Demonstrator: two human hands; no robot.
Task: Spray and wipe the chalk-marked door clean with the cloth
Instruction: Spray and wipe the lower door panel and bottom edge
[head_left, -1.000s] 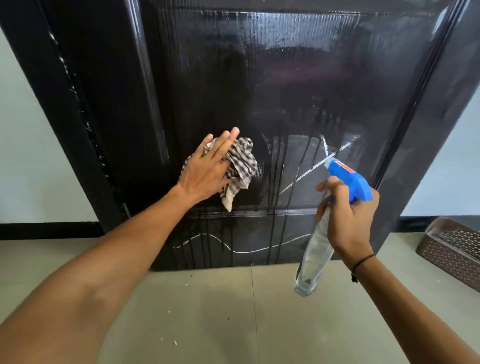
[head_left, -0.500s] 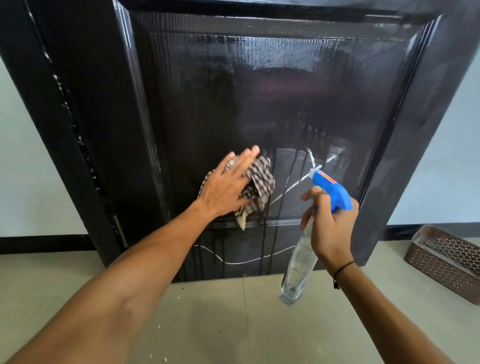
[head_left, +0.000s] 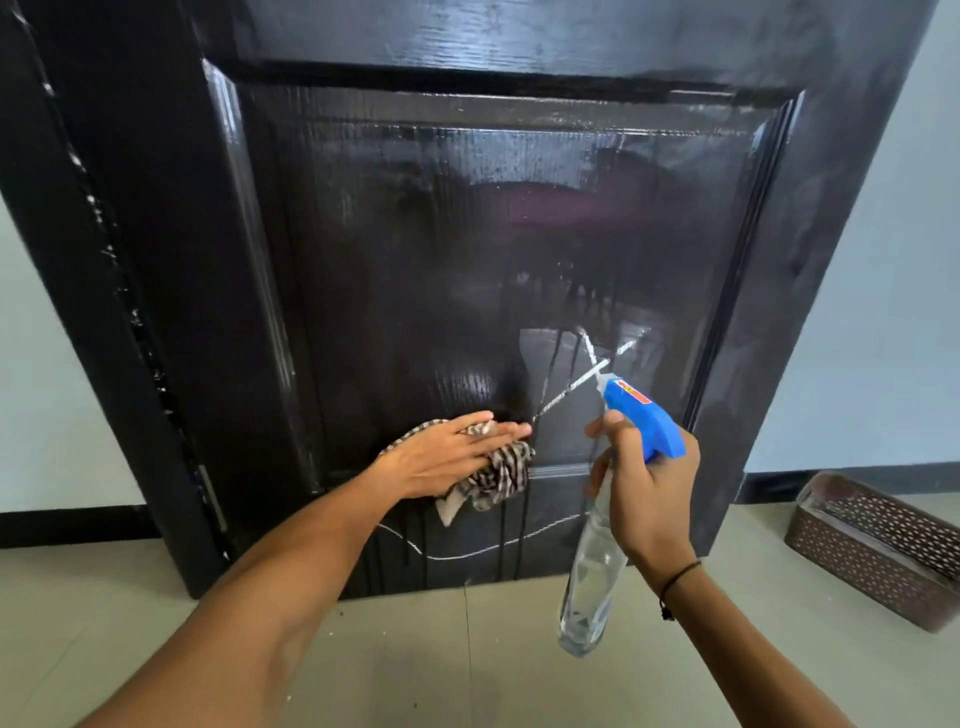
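Observation:
A glossy black door (head_left: 441, 249) leans against the wall, wet with drip streaks. A white chalk cross (head_left: 592, 371) shows low on its panel, and a wavy chalk line (head_left: 467, 553) runs near the bottom edge. My left hand (head_left: 447, 457) presses a striped black-and-white cloth (head_left: 493, 480) flat on the door, just left of the cross. My right hand (head_left: 644, 493) grips a clear spray bottle (head_left: 592, 577) with a blue trigger head, its nozzle close to the cross.
A brown perforated basket (head_left: 878, 551) sits on the floor at the right, by the pale wall. The grey tiled floor (head_left: 467, 665) spreads below the door. A black skirting strip runs along the wall on both sides.
My left hand slid the cloth down and to the right along the door, toward the chalk cross. The spray bottle stayed held beside it while the view shifted up and closer.

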